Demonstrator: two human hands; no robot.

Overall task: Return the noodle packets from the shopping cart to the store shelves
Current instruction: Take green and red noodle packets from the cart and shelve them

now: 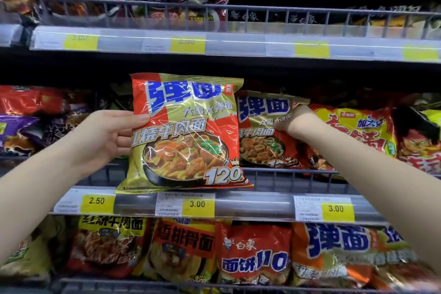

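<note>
The left hand [105,136] pinched a glossy red-and-gold plastic noodle packet [186,133] by its left edge; just right, the right hand [301,120] gripped a matching shelved packet [262,131].

**Price tags and wire rails**

Three yellow tags sit in the lower clear strip [250,205]: 2.50 [96,200] at left, 3.00 [197,204] in the middle, 3.00 [335,208] at right. A white barcode label [168,204] touches the middle tag. The upper strip [238,42] carries a 2.00 tag [186,42] and blurred yellow ones. Grey wire rails [238,11] run above each strip.
</note>
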